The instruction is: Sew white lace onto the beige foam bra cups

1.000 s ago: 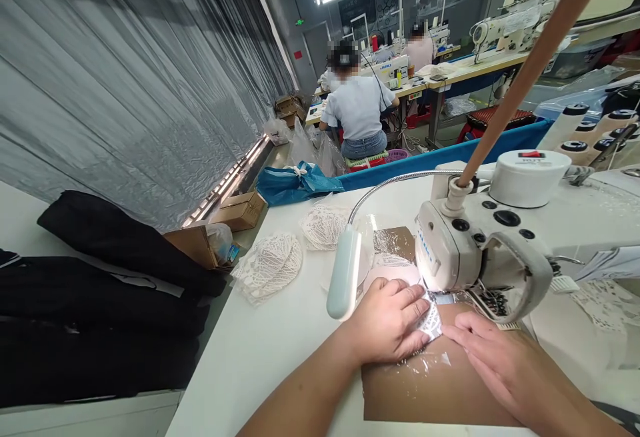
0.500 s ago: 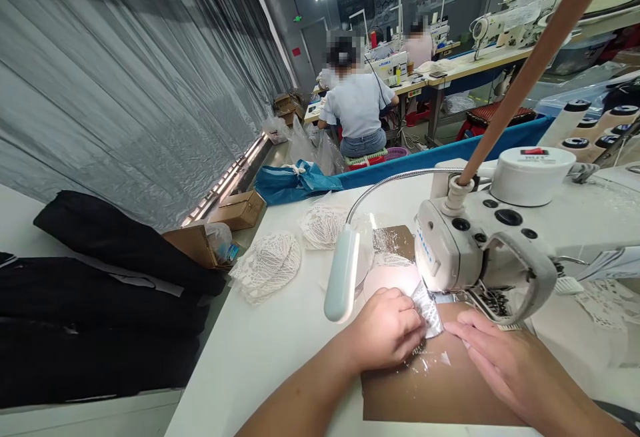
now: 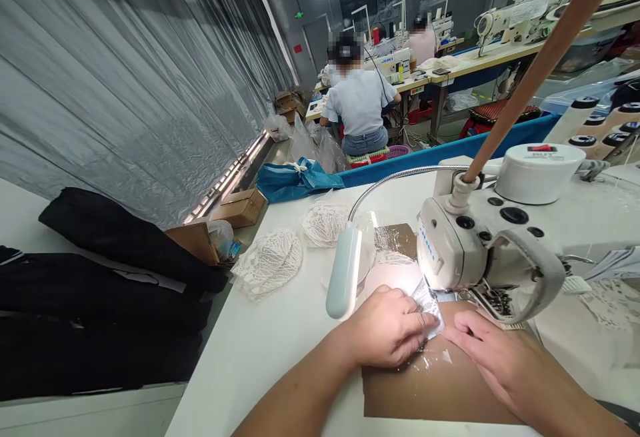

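Note:
At the sewing machine head (image 3: 453, 244), a white lace piece (image 3: 429, 302) runs under the needle area, joined to or lying against a pale pink moulded cup (image 3: 385, 278). My left hand (image 3: 393, 327) is closed on the lace, its index finger stretched over the near end and the other fingers curled. Beside it, my right hand (image 3: 493, 350) lies with fingers stretched out on a brown board (image 3: 415, 397), fingertips at the lace's right edge. The needle and presser foot are hidden behind the machine head.
Lace cups (image 3: 270, 264) lie stacked on the white table (image 3: 240, 357) at left. A lamp (image 3: 343, 270) on a bendable neck hangs left of the machine. Thread cones (image 3: 575, 120) stand at right. A co-worker (image 3: 363, 104) sits ahead, and dark garments (image 3: 100, 304) lie at far left.
My left index finger has stretched forward onto the lace end. My right fingertips have shifted slightly closer to the lace. The view has moved a little.

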The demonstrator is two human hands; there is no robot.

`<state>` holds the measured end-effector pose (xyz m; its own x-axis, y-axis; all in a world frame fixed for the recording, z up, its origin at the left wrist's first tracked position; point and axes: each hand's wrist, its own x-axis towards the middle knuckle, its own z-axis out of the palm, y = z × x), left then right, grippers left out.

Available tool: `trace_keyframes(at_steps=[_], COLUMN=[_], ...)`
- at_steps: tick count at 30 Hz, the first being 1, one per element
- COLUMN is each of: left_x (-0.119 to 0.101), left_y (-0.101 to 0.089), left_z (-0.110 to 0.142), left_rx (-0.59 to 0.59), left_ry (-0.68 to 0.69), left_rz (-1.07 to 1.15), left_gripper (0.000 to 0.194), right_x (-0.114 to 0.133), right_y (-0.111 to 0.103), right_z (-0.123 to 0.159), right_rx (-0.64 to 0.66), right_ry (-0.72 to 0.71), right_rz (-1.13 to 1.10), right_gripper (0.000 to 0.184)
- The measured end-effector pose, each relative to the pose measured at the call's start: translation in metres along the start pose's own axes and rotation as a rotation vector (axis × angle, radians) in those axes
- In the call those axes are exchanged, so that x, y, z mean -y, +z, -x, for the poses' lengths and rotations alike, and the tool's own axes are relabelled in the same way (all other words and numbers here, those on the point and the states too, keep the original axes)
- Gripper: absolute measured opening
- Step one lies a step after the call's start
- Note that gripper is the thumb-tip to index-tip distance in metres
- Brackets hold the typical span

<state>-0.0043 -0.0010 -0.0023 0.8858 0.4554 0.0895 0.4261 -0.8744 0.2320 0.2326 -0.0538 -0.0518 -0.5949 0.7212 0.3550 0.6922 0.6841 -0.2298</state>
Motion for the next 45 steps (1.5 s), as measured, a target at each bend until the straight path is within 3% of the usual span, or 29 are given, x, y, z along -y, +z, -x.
trace_keyframes(at_steps=[12,21,26,30,39,45], left_x=[-0.002,-0.003,-0.008,-0.009,-0.004,0.001], left_y=[-0.001,-0.002,0.001,0.006,0.007,0.007], left_z=[0.003,0.004,-0.004,-0.007,-0.006,-0.007], left_rx=[0.026,-0.012,-0.097,-0.105,-0.111,-0.103], left_ry=[0.036,0.021,-0.085,-0.121,-0.074,-0.122], left_rz=[-0.055,-0.017,0.012,-0.062,-0.07,-0.094], left_gripper=[0.034,0.03,0.032,0.035,0.034,0.033], right_x=[-0.001,0.001,0.001,0.003,0.002,0.001], right_y=[-0.005,-0.004,0.005,0.0,0.003,0.003], right_z=[0.004,-0.003,0.0,-0.004,-0.005,-0.011], right_rx=[0.118,0.022,-0.07,-0.11,-0.037,-0.089], right_ry=[0.051,0.017,0.009,0.006,0.085,0.085], right_rz=[-0.027,-0.06,-0.062,-0.045,0.135,0.406], right_gripper=[0.046,0.038,0.043,0.043,0.05,0.055])
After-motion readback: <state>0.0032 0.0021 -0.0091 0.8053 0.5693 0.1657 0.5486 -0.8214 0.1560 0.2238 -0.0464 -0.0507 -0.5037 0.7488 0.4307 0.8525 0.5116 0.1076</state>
